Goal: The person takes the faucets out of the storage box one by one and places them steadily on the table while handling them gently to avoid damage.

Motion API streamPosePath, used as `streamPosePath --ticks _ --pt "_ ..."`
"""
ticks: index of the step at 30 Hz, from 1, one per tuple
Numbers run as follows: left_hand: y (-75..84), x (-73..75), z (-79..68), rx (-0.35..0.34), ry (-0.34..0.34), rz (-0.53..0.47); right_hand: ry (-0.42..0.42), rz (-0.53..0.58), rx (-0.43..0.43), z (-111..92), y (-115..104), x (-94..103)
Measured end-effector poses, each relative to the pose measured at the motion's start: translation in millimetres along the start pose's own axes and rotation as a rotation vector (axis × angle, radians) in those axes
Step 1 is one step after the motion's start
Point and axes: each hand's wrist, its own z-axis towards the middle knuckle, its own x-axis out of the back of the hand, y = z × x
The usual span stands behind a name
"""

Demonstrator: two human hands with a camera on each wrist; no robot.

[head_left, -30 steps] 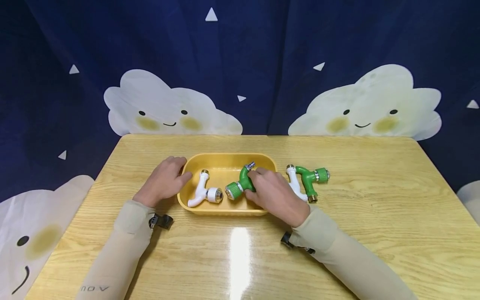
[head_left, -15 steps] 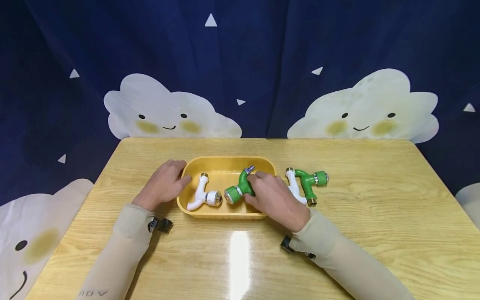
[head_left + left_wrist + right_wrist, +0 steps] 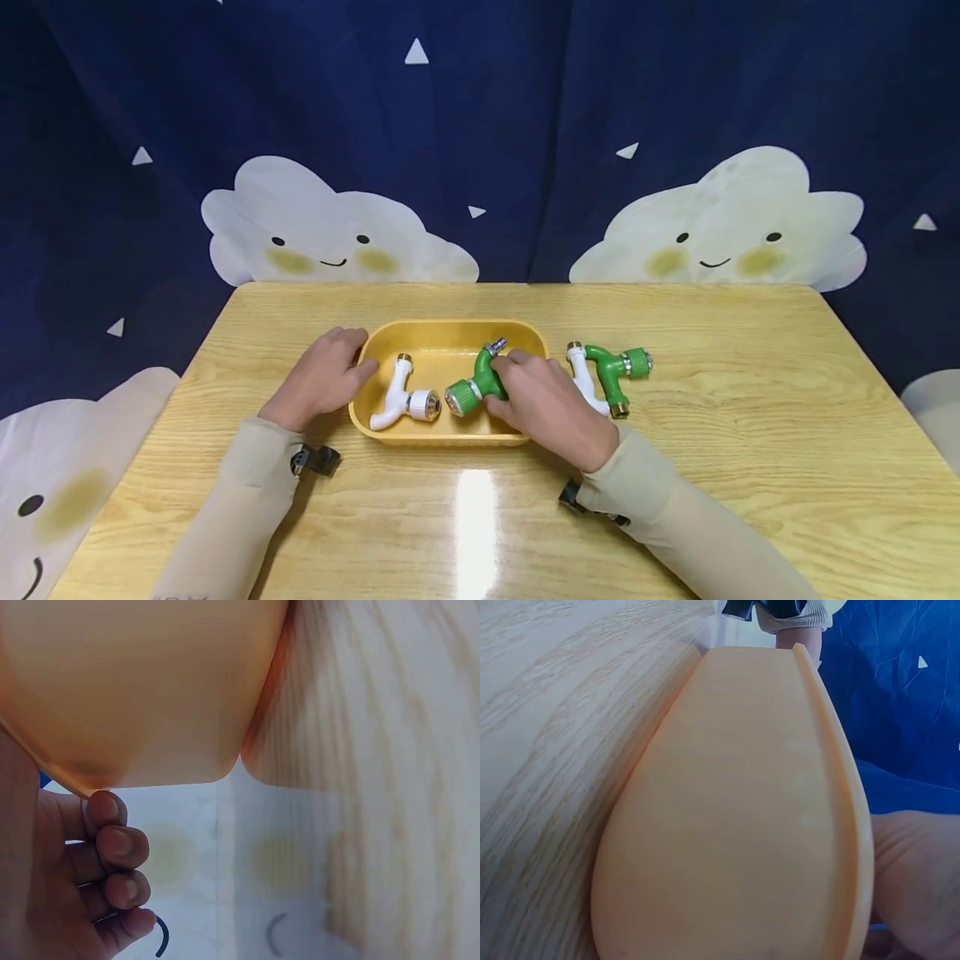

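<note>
A yellow plastic basin (image 3: pixel 442 439) sits on the table, with a white tap (image 3: pixel 396 393) lying in its left part. My right hand (image 3: pixel 551 410) reaches over the basin's right end and grips a green tap (image 3: pixel 486 378), whose ribbed handle points left and silver nozzle points away. Part of that tap is hidden under the fingers. At the left end, my left hand (image 3: pixel 318 380) holds the basin's rim, thumb over the edge. The left wrist view shows its curled fingers (image 3: pixel 124 846) at the rim outside. In the right wrist view, the basin wall (image 3: pixel 727 810) hides the right fingers.
Just right of the basin, a second white tap (image 3: pixel 582 372) and a second green tap (image 3: pixel 612 375) lie side by side on the wooden table (image 3: pixel 750 400). Behind the table's far edge hangs a dark blue curtain (image 3: pixel 510 100) with printed clouds.
The head view has tilted up slightly, so everything sits a little lower. Both hands keep their places at the basin, and the green tap has barely shifted.
</note>
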Motion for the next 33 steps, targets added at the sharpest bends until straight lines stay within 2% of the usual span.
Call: streamPosePath --ticks 12,21,33 --pt "1.8 -0.8 7.3 -0.015 0.011 -0.009 0.032 -0.009 0.025 0.4 3.7 4.0" --pt "2.8 1.0 9.0 -0.015 0.016 -0.019 0.020 -0.009 0.012 3.2 5.6 7.0" --pt "-0.5 -3.7 -0.6 -0.002 -0.002 -0.027 0.015 0.009 0.005 -0.4 2.8 -0.6"
